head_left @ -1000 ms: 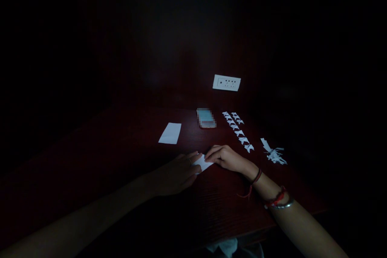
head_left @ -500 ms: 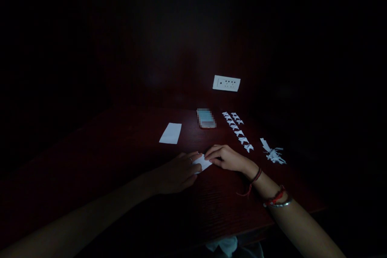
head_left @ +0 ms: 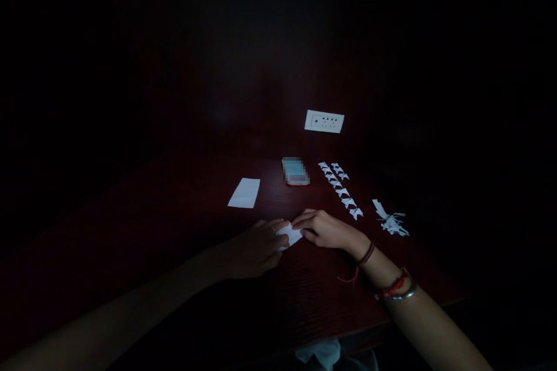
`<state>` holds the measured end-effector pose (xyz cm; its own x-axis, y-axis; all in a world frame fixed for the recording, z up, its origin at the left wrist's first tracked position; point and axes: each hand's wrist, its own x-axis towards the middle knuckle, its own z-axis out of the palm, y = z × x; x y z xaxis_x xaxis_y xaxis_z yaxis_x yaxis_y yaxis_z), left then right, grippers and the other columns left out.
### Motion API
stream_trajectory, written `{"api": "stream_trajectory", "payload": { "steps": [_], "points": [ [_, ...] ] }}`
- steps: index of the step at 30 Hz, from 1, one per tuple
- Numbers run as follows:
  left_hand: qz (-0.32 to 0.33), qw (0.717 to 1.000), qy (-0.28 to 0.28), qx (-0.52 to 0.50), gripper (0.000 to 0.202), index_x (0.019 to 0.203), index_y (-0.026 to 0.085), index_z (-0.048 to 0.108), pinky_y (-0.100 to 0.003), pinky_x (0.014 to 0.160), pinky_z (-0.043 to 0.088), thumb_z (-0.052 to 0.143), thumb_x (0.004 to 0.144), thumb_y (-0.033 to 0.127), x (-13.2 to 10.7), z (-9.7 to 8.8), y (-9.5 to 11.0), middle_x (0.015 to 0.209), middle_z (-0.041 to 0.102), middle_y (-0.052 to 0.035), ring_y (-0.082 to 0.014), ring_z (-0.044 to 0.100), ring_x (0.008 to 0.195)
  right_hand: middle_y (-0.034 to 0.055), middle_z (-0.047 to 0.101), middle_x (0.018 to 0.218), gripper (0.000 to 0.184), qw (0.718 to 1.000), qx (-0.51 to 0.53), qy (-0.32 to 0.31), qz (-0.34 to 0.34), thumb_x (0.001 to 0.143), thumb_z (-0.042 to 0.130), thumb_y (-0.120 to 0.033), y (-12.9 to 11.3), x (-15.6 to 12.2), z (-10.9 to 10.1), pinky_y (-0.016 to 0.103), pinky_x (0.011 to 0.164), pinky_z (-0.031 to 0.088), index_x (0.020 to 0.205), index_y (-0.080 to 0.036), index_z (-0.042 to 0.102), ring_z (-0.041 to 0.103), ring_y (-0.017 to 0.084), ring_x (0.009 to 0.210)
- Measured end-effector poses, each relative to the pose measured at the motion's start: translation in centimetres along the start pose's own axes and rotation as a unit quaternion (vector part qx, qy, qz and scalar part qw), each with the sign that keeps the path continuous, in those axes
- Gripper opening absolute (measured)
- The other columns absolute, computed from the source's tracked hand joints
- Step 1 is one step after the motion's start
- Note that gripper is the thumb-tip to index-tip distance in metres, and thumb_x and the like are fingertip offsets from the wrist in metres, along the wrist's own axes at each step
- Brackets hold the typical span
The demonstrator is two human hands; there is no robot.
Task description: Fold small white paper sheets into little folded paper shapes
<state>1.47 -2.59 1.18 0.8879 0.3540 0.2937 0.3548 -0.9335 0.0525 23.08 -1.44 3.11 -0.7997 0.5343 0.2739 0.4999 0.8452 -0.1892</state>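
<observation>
Between my two hands, a small piece of white paper [head_left: 294, 235] lies on the dark red table [head_left: 174, 208]. My left hand [head_left: 256, 248] grips its left side, with fingers over and around the paper. At the upper right edge, the fingertips of my right hand [head_left: 324, 229] pinch and press the paper. Part of the piece is covered by the fingers, so its exact folds are hard to make out. A larger flat sheet of white paper [head_left: 244, 193] rests on the table beyond my left hand.
A phone [head_left: 296, 171] with a lit, blurred screen lies farther back. To its right are rows of small folded white paper pieces [head_left: 342, 192], then a heap of paper strips [head_left: 393, 224]. A socket panel [head_left: 324, 121] is on the back wall.
Both hands keep hold of the small paper in nearly the same pose. The whole view has shifted very slightly; nothing else on the table has moved.
</observation>
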Motion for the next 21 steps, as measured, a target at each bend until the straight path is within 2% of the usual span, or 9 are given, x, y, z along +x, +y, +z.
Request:
{"api": "stream_trajectory", "payload": {
  "steps": [9, 17, 19, 21],
  "points": [
    [-0.019, 1.000, 0.003, 0.004, 0.021, 0.097, 0.016, 0.045, -0.042, 0.084, 0.031, 0.036, 0.078, 0.020, -0.1, 0.4, -0.1, 0.124, 0.031, -0.0124, -0.0271, 0.028, 0.112, 0.0061, 0.060, 0.095, 0.026, 0.999, -0.032, -0.011, 0.001, 0.073, 0.043, -0.008, 0.0, 0.0, -0.3, 0.029, 0.087, 0.035, 0.094, -0.012, 0.058, 0.050, 0.014, 0.090],
    [-0.031, 0.999, -0.023, 0.011, 0.022, 0.099, 0.018, 0.044, -0.043, 0.084, 0.029, 0.039, 0.077, 0.020, -0.3, -0.1, 0.1, 0.126, 0.029, -0.0119, -0.0285, 0.026, 0.113, 0.0046, 0.060, 0.079, 0.016, 0.994, -0.084, -0.033, 0.057, 0.069, 0.047, -0.009, 1.5, -1.3, -1.1, 0.026, 0.076, 0.040, 0.075, -0.014, 0.061, 0.050, 0.014, 0.080],
    [-0.028, 0.999, -0.022, 0.008, 0.022, 0.099, 0.018, 0.044, -0.042, 0.083, 0.030, 0.040, 0.077, 0.020, -0.3, -0.2, 0.2, 0.125, 0.029, -0.0119, -0.0279, 0.026, 0.113, 0.0046, 0.060, 0.079, 0.018, 0.994, -0.089, -0.017, 0.064, 0.069, 0.046, -0.009, 1.5, -1.3, -1.2, 0.026, 0.076, 0.039, 0.077, -0.013, 0.061, 0.050, 0.014, 0.080],
    [-0.025, 0.999, -0.021, 0.006, 0.022, 0.098, 0.018, 0.045, -0.041, 0.083, 0.030, 0.040, 0.077, 0.020, -0.3, -0.3, 0.2, 0.126, 0.029, -0.0114, -0.0273, 0.026, 0.113, 0.0048, 0.058, 0.084, 0.023, 0.994, -0.088, 0.006, 0.058, 0.072, 0.044, -0.010, 1.2, -1.0, -1.2, 0.026, 0.078, 0.038, 0.089, -0.014, 0.059, 0.049, 0.014, 0.083]
  ]
}}
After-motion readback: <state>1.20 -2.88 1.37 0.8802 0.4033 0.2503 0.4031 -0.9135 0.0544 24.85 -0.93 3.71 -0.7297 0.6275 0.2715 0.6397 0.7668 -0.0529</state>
